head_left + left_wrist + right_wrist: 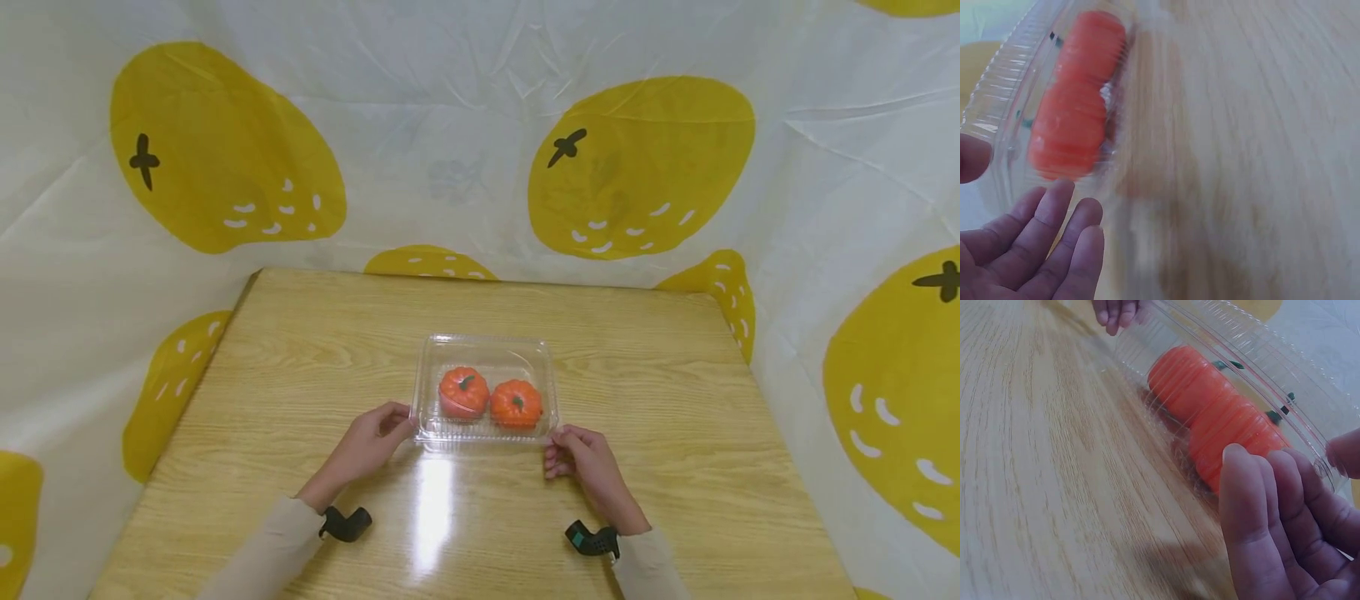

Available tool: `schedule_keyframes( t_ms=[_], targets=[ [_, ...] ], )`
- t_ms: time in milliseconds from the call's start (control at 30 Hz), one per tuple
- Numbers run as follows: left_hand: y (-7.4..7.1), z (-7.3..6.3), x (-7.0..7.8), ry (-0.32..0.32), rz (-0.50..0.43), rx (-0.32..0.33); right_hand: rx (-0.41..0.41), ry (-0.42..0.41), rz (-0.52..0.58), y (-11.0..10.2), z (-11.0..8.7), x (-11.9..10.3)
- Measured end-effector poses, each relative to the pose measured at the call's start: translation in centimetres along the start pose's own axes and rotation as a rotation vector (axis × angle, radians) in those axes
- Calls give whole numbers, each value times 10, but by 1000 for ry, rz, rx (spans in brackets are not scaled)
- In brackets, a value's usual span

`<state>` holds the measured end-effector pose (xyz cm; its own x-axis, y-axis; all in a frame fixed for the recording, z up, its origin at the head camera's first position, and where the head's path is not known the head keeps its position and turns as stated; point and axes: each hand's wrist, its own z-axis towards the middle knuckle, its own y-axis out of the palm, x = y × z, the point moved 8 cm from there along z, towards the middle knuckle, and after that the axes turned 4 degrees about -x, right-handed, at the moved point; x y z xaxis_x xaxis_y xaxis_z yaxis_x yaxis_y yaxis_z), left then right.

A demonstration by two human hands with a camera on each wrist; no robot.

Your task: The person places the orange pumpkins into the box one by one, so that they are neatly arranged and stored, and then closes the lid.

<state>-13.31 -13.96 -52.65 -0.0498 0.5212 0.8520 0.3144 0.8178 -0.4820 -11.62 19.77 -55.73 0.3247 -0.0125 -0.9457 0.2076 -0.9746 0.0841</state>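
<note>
A clear plastic clamshell container (480,352) sits mid-table with its ribbed lid over two small orange toy pumpkins. The left pumpkin (463,393) and the right pumpkin (517,404) lie side by side inside, each with a green stem. At the front left corner my left hand (377,437) pinches the rim between thumb and fingers. My right hand (588,462) pinches the front right corner, its other fingers loosely curled below. In the right wrist view the right thumb (1344,453) presses on the rim from above, the fingertips beneath it.
The wooden table (660,400) extends around the container on all sides. A white cloth (450,158) printed with big yellow fruit hangs behind the table and at both sides. Black wrist cameras, left (347,524) and right (592,539), are strapped beside the beige sleeves.
</note>
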Motion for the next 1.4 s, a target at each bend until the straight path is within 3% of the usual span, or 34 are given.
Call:
schedule_keyframes(
  t_ms=[267,500,667,900,1400],
  targets=[
    [6,1,-8,-39,-68,-53,-50,23,26,6,1,0],
    [24,3,-13,-4,-326,-193,-79,42,53,6,3,6],
    [30,5,-12,17,-420,-220,-99,38,96,5,4,7],
    [30,6,-11,22,-425,-204,-68,42,119,4,5,7],
    [33,6,-17,-37,-432,-163,-34,29,102,3,5,7]
  ],
)
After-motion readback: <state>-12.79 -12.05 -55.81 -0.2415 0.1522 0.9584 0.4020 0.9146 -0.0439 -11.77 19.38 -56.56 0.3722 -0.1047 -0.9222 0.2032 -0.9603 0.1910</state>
